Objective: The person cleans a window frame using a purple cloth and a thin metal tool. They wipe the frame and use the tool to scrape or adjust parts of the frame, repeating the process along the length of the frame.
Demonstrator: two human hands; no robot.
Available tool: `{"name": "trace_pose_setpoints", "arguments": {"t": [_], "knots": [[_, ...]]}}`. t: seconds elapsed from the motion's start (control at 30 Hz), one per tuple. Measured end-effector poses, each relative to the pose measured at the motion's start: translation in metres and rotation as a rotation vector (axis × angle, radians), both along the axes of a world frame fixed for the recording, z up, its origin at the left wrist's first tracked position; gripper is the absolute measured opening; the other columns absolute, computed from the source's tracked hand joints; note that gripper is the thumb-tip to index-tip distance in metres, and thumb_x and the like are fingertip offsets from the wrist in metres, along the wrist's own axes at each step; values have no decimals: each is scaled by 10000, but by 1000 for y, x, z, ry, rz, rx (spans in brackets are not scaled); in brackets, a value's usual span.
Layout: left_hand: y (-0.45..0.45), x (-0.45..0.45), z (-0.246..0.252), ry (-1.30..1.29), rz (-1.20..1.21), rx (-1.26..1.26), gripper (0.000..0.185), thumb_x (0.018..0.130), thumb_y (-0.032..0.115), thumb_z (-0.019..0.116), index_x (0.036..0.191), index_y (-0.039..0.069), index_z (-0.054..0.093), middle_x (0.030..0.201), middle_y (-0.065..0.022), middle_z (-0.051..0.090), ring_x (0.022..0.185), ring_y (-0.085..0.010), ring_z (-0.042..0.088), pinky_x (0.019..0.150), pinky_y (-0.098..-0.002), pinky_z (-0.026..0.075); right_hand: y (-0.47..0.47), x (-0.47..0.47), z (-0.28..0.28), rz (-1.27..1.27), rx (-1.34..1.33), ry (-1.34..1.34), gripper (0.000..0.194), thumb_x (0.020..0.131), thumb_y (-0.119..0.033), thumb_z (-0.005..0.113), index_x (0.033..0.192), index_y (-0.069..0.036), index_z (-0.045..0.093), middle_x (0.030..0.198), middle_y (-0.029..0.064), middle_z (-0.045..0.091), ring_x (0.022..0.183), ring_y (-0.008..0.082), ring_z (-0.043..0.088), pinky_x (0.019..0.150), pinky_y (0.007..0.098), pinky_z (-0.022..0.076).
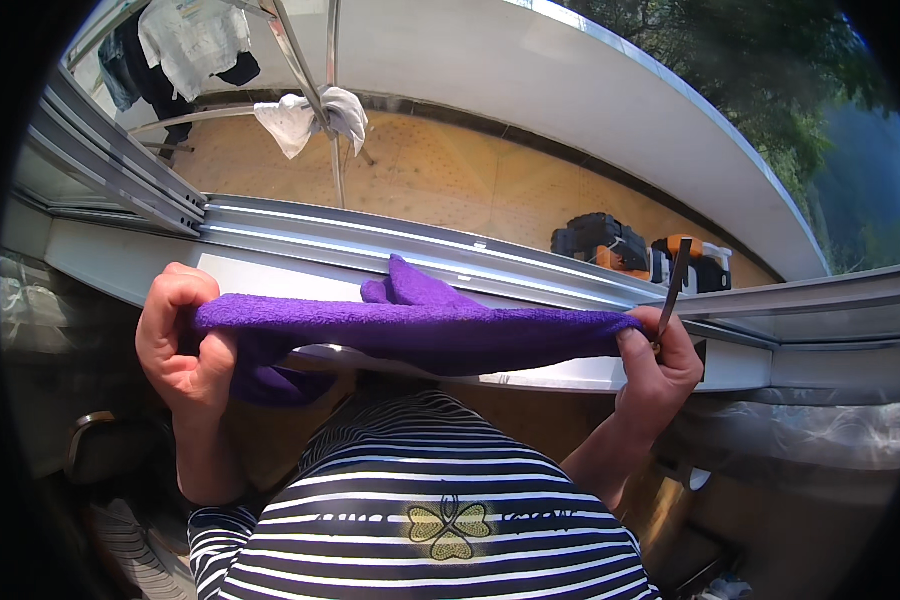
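Observation:
A purple terry cloth (435, 330) is stretched lengthwise between my two hands, above a white window sill. My left hand (187, 345) grips its left end, with a loose fold hanging below. My right hand (656, 349) pinches the right end between thumb and fingers. A thin, dark metal strip or blade (675, 289) with a notched edge stands up from my right hand; whether the fingers also hold it is hard to tell. Another part of the cloth lies over the sill towards the window track.
The metal sliding window track (345, 232) runs beyond the sill (120, 262). Outside are a metal drying rack (334, 67) with a white cloth (289, 124) and clothes (195, 41), and black and orange cases or tools (607, 244). A chair (94, 442) is at lower left.

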State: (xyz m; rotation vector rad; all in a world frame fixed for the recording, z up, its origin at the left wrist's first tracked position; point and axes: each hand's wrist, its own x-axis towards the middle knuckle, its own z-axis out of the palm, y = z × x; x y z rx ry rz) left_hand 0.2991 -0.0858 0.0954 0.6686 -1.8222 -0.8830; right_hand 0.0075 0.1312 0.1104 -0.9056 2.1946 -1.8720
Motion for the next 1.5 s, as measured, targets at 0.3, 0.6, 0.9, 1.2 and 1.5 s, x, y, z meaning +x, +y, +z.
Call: {"name": "trace_pose_setpoints", "arguments": {"t": [0.3, 0.6, 0.9, 1.2, 1.5], "knots": [[13, -111, -61, -581, -311, 48, 194, 811, 107, 688, 977, 34, 619, 820, -143, 603, 714, -304, 604, 652, -358, 487, 5, -71, -50, -344, 650, 404, 293, 833, -35, 713, 1125, -30, 698, 962, 90, 657, 794, 165, 641, 700, 297, 515], [15, -140, -95, -221, -319, -179, 275, 754, -55, 684, 975, 101, 733, 796, -63, 597, 668, -230, 609, 571, -320, 492, 4, -57, -40, 390, 735, 376, 369, 836, -25, 646, 1168, -176, 702, 721, 82, 611, 618, 268, 614, 573, 357, 488], [3, -147, -99, -403, -396, -49, 365, 703, 30, 715, 1060, 109, 730, 882, -87, 606, 702, -237, 613, 609, -344, 511, -23, -93, -47, 420, 1092, 714, 204, 825, -58, 666, 992, -146, 743, 730, 86, 644, 626, 289, 646, 559, 369, 507], [4, -149, -110, -601, -566, -150, 296, 703, 106, 700, 999, 112, 699, 939, -52, 624, 838, -254, 589, 655, -361, 522, -61, -125, -39, 693, 1314, 1010, 229, 755, -72, 653, 947, -151, 751, 722, 55, 655, 730, 261, 684, 617, 382, 532], [7, -134, -116, -488, -629, 23, 246, 603, 17, 646, 831, 90, 701, 808, -62, 611, 715, -260, 574, 606, -361, 496, -97, -137, -38, 927, 1649, 891, 203, 761, -73, 627, 926, -123, 735, 752, 107, 683, 787, 300, 702, 649, 407, 549]]}}
